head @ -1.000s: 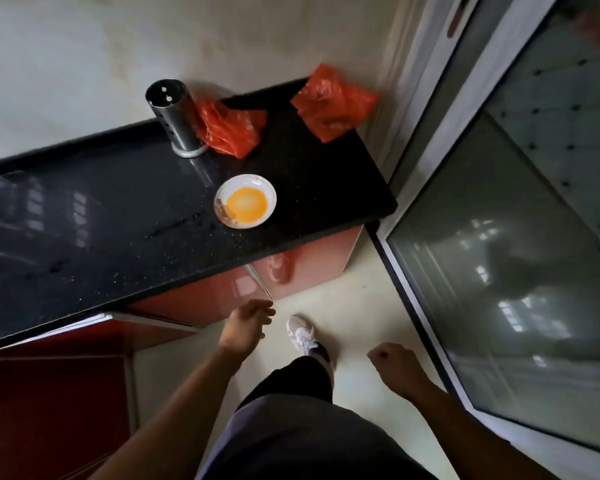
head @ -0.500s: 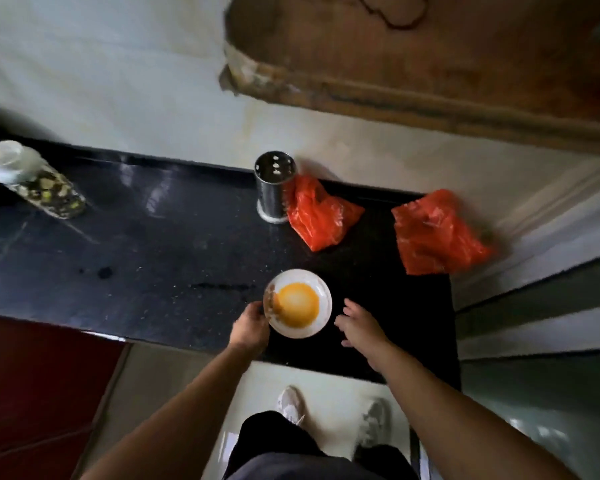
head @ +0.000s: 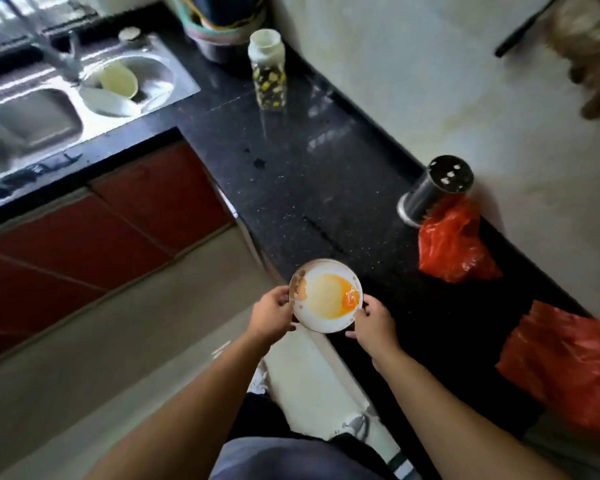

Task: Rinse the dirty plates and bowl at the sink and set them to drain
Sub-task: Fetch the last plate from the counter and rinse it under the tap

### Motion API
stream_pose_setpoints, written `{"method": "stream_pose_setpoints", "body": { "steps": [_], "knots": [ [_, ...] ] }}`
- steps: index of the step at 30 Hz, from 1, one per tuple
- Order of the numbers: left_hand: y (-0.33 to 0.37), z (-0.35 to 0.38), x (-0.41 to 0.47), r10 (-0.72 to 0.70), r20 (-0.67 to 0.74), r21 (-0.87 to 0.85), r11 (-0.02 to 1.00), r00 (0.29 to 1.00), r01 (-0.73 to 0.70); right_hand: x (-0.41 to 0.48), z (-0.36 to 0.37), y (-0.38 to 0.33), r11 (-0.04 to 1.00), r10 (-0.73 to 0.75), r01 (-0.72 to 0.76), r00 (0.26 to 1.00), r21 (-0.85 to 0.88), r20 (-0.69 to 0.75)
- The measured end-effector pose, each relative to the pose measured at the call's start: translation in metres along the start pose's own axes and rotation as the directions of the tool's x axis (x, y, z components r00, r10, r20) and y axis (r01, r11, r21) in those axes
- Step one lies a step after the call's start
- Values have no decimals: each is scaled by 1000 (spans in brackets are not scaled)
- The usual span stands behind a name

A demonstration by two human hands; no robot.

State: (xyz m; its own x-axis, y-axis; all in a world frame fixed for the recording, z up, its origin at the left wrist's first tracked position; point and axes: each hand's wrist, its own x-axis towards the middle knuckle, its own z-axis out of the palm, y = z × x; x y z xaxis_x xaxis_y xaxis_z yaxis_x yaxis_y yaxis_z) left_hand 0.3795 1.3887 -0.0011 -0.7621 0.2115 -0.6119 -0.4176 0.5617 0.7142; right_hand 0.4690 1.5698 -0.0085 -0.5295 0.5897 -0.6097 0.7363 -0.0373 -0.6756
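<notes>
A small white plate [head: 321, 308] smeared with orange sauce is held between both hands just off the front edge of the black counter [head: 291, 174]. My left hand [head: 271, 315] grips its left rim and my right hand [head: 373, 325] grips its right rim. Far off at the upper left lies the steel double sink [head: 32, 116]. Its round right basin holds a pale bowl [head: 118, 79] on its side and a white plate [head: 108, 102] leaning beside it. The tap [head: 54, 55] stands behind the sink.
A patterned jar [head: 268, 74] with a white lid stands on the counter. A steel holder [head: 433, 190] and two orange plastic bags [head: 452, 242] sit near the wall. Stacked tubs [head: 222, 26] fill the far corner. Red cabinets [head: 118, 216] line the floor.
Both hands have closed on the sauce-smeared plate and lifted it off the counter toward me. My view has swung left, bringing the sink into sight.
</notes>
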Motion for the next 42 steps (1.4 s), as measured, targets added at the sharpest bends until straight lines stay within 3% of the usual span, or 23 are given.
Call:
{"method": "stream_pose_setpoints", "body": {
  "steps": [6,11,21,32,36,39,42],
  "knots": [
    [-46,-114,-17,-73,-229,-247,969,971,15,-23,109,-67,982,-126,150,973,-112,193],
    [-81,-222,-9,-138,-346,-370,929,928,0,-53,219,-127,974,-168,205,938,-93,303],
    [-104,-402,49,-198,-469,-519,850,861,-87,-66,392,-262,905,-320,410,829,-111,458],
    [-46,-529,179,-342,-508,-687,715,791,-132,16,526,-418,827,-431,560,687,-49,585],
    [-25,-576,219,-384,-524,-663,744,760,-81,42,569,-477,802,-416,592,648,-78,638],
    [-18,-613,252,-415,-524,-696,712,744,-94,54,604,-513,791,-388,600,642,-118,661],
    [-16,-653,288,-385,-558,-627,776,735,-71,69,642,-546,773,-380,614,651,-161,657]
  ]
}}
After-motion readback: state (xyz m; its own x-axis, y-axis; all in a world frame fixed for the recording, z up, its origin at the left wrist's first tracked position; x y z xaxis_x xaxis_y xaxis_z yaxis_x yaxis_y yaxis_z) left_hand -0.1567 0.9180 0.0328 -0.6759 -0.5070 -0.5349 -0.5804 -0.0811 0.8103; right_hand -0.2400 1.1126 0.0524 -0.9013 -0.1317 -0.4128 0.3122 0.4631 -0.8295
